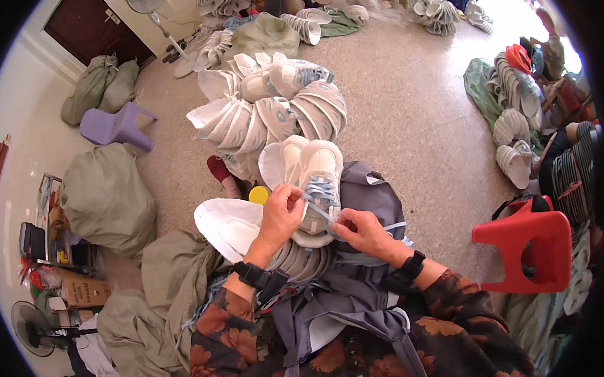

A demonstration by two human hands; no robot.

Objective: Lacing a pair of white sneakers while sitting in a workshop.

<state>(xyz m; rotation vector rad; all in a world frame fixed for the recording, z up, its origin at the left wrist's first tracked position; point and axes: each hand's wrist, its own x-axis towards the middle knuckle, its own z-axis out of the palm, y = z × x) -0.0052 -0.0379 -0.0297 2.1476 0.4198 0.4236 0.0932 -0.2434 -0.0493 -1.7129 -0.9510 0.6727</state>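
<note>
Dark floral sleeves (469,309) and a grey apron (330,288) take up the spot closest to the camera, with black bands (253,275) on both wrists. Just past them, the person's left hand (281,215) has thumb and fingers pinched on a light blue lace (319,210), and the right hand (368,234) is pinching the same lace a bit lower down, so it's pulled pretty straight between the two. That lace belongs to a white shoe (322,159) sitting right between and just beyond the hands, toe pointing away from the person. Another pale shoe (290,158) is snug against its left side. Near the left wrist lies a loose white upper (219,222), and a round yellow thing (258,194) sits just left of the left hand, can't tell what it is. Straight ahead of both hands there's a big heap of nested uppers (265,123) on the floor (406,110). Way off to the left: a purple stool (114,126) and a bulging olive sack (107,197). Well right of the right hand stands a red stool (530,242).
</note>
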